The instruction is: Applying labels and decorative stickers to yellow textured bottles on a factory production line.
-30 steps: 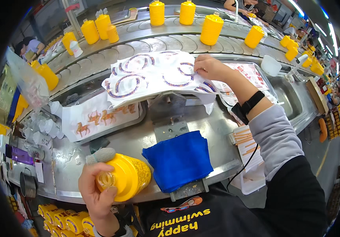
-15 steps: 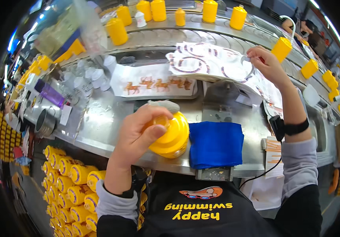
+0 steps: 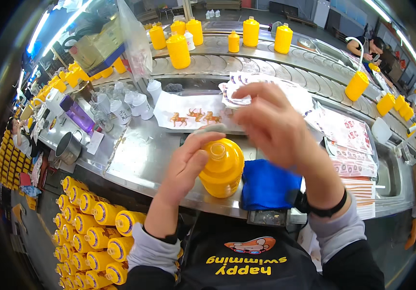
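A yellow bottle (image 3: 221, 181) with a clear glass neck stands upright at the worktop's front edge. My left hand (image 3: 184, 166) grips it from the left, its fingers along the far shoulder and thumb on the near side. A grey ribbed thing (image 3: 213, 128) shows just behind those fingers. My right hand (image 3: 278, 128) hangs in the air right of the bottle's neck, fingers bent and smeared by motion; whether they hold anything is unclear. Beyond it lie white sheets with dark curved decals (image 3: 292, 94). A sheet of orange animal decals (image 3: 193, 104) lies on a tray behind the bottle.
A folded blue cloth (image 3: 266, 186) lies right of the bottle. Several yellow bottles (image 3: 178, 53) stand on the conveyor (image 3: 246, 63) at the back, and more are stacked (image 3: 96, 237) below left. White cups, a purple bottle (image 3: 77, 113) and a metal pot (image 3: 68, 147) stand left.
My right hand has come left and nearer from the decal sheets, where it pinched a dark curved strip. My left hand has shifted from the bottle's neck to its side. The view has shifted.
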Demonstrator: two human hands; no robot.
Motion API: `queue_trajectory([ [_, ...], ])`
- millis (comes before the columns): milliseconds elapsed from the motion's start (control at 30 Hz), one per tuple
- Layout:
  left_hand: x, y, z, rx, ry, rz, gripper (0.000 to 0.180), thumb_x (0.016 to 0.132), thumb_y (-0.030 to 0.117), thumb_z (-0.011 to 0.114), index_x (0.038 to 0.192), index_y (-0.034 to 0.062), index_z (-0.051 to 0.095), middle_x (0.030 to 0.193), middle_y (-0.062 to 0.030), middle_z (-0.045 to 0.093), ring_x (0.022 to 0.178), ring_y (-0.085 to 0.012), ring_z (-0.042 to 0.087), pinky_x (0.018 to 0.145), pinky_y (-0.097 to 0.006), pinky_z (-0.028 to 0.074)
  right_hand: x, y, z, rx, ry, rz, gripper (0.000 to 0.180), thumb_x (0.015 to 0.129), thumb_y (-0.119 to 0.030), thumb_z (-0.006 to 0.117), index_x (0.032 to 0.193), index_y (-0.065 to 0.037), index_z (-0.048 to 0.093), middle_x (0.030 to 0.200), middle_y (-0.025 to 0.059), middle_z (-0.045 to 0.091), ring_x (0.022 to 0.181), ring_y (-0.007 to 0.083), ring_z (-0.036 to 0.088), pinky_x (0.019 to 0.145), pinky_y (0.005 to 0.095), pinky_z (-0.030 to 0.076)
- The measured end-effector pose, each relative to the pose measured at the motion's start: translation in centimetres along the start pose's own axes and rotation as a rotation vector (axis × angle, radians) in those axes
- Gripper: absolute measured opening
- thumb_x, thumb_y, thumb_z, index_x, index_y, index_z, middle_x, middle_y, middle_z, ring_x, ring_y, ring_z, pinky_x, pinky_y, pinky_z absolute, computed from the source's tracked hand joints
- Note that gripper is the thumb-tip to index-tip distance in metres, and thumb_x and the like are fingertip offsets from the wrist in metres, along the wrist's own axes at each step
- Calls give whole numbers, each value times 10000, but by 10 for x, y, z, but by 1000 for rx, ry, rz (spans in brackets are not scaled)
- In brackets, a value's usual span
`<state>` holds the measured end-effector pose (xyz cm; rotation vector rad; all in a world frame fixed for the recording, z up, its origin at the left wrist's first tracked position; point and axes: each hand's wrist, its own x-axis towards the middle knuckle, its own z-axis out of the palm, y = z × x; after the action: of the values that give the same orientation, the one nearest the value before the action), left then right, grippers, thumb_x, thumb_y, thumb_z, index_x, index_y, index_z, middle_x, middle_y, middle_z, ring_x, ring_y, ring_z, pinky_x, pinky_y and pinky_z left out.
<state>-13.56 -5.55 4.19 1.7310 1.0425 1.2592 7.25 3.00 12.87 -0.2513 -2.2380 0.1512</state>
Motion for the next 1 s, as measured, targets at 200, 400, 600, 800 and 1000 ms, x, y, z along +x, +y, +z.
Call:
queue_trajectory([
  [200, -27, 3, 35, -529, 353, 20, 669, 1003, 524, 375, 1288, -75, 457, 1287, -146, 538, 1215, -208, 498, 1062, -352, 339, -52, -17, 23, -93, -120, -61, 201, 736, -58, 650, 932, -87, 614, 1165, 110, 552, 1141, 319, 529, 847, 411, 470],
  [400, -25, 8, 42, -423, 444, -48, 372, 970, 265, 561, 1236, 23, 466, 1138, -72, 533, 1082, -152, 515, 998, -292, 363, -55, -17, 20, -159, -136, -76, 242, 716, -53, 664, 953, -102, 647, 1179, 101, 548, 1149, 297, 528, 832, 399, 466],
  [600, -28, 1, 48, -383, 415, -37, 478, 921, 163, 644, 1304, 36, 387, 1214, -88, 488, 1133, -153, 488, 1004, -300, 376, -59, -13, 20, -35, -116, 89, 260, 756, -31, 656, 1011, -81, 647, 1172, 134, 551, 1108, 314, 550, 864, 391, 474],
  [800, -30, -6, 45, -428, 387, -17, 583, 917, 166, 638, 1375, 36, 302, 1277, -114, 449, 1205, -183, 459, 1055, -324, 355, -59, -27, 24, 407, -211, 516, 565, 870, -301, 688, 1292, 31, 514, 1261, 195, 519, 1142, 341, 541, 960, 376, 444],
  [1000, -31, -6, 42, -549, 365, -37, 577, 910, 112, 600, 1388, 40, 286, 1321, -116, 411, 1240, -189, 431, 1083, -337, 325, -67, -26, 46, 484, -163, 628, 606, 852, -277, 723, 1324, 27, 495, 1287, 186, 501, 1193, 313, 515, 998, 360, 419],
])
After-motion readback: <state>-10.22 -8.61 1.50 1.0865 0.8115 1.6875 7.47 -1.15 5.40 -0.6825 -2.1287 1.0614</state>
